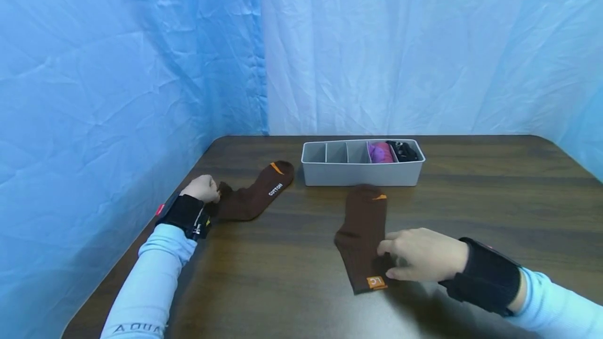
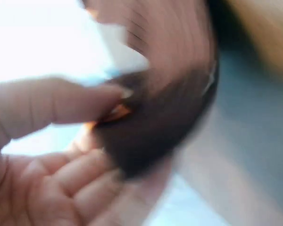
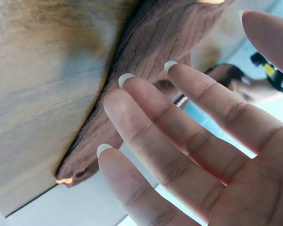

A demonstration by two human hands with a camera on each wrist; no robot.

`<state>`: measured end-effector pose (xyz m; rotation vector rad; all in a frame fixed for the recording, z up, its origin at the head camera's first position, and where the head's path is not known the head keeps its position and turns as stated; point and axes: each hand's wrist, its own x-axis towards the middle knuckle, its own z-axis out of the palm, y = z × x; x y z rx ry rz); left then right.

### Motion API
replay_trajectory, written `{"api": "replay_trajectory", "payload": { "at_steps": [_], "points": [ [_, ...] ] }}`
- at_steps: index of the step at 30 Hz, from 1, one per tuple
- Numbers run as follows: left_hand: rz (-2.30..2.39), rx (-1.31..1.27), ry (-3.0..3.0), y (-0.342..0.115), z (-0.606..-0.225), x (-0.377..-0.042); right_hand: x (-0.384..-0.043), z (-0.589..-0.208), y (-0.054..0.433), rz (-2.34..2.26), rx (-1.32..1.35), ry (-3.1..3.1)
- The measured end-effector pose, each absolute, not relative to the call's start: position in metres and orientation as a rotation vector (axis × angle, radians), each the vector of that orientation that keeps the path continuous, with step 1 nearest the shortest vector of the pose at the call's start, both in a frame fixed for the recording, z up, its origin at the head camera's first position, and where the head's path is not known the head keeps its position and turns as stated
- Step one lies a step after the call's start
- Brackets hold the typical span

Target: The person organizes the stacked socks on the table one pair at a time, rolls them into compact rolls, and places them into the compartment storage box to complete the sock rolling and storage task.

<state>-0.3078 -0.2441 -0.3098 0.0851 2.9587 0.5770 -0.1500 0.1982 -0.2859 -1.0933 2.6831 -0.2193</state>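
Note:
At the left of the table, my left hand (image 1: 202, 189) pinches the cuff of a brown sock (image 1: 254, 192) marked COTTON, its toe pointing toward the box. The left wrist view, blurred, has the thumb (image 2: 61, 101) pressed over the dark cuff (image 2: 155, 122) and its orange label. A second brown sock (image 1: 363, 234) lies flat right of the middle, toe away from me, orange label at the near end. Beside its right edge hovers my right hand (image 1: 421, 255), fingers apart. In the right wrist view those fingers (image 3: 174, 165) are loosely extended beside this sock (image 3: 160, 42), holding nothing.
A grey divided box (image 1: 363, 174) stands toward the back of the table. A purple-pink bundle (image 1: 380, 153) and a black bundle (image 1: 403, 151) fill its right compartments; several left ones are empty. Blue sheeting (image 1: 141, 67) hangs along the left and back.

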Motion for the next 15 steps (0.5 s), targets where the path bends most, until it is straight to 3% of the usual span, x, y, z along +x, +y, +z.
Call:
{"api": "replay_trajectory", "payload": {
  "at_steps": [2, 6, 15],
  "points": [
    [0.688, 0.128, 3.041, -0.212, -0.275, -0.281, -0.151, -0.284, 0.195, -0.215, -1.095, 2.688],
    [0.823, 0.441, 3.18, -0.161, -0.246, -0.252, -0.159, -0.283, 0.192, -0.286, -1.125, 2.704],
    [0.527, 1.15, 3.017, -0.062, -0.252, -0.17, -0.181, -0.283, 0.184, -0.415, -1.078, 2.735]
  ]
}}
